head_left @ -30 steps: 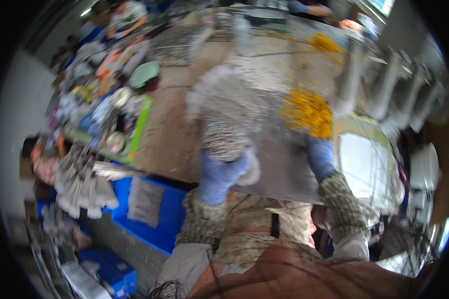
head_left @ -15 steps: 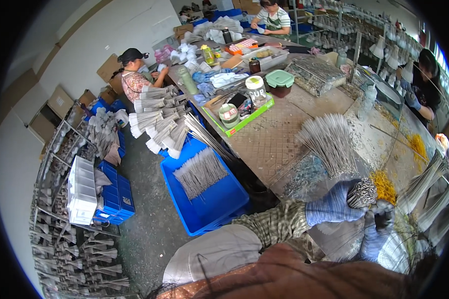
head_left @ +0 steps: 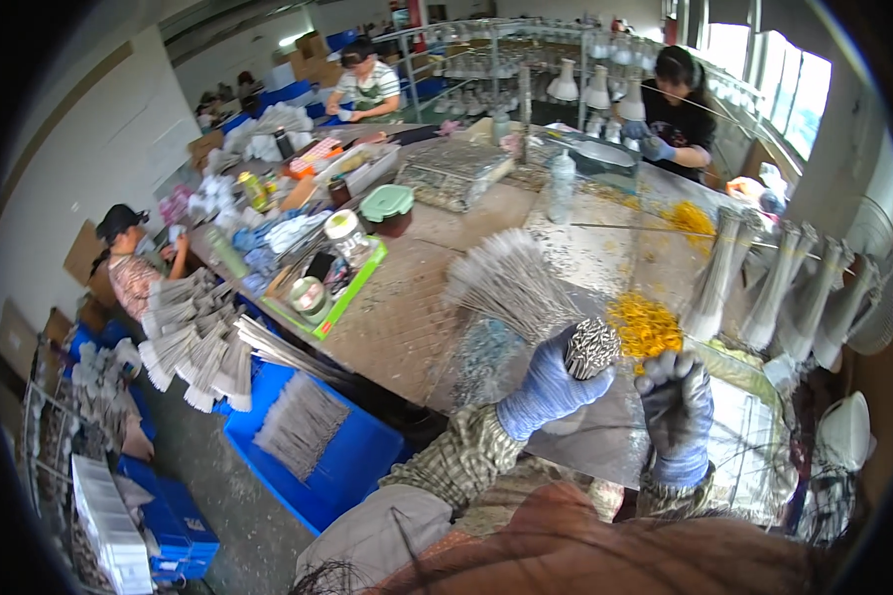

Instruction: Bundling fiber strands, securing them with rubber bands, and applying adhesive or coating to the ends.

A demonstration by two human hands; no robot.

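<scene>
The left hand, in a blue glove, grips a bundle of thin grey wires at its cut end, the loose ends fanning up and away over the worktable; the right hand, also gloved, is closed into a fist just right of the bundle's end, beside a heap of yellow pieces. Farther left stand a green tray holding tape rolls, a green-lidded jar, and below the table edge a blue crate of wire bundles.

Workshop: worktable (cluttered), wire bundles, blue crates.
</scene>
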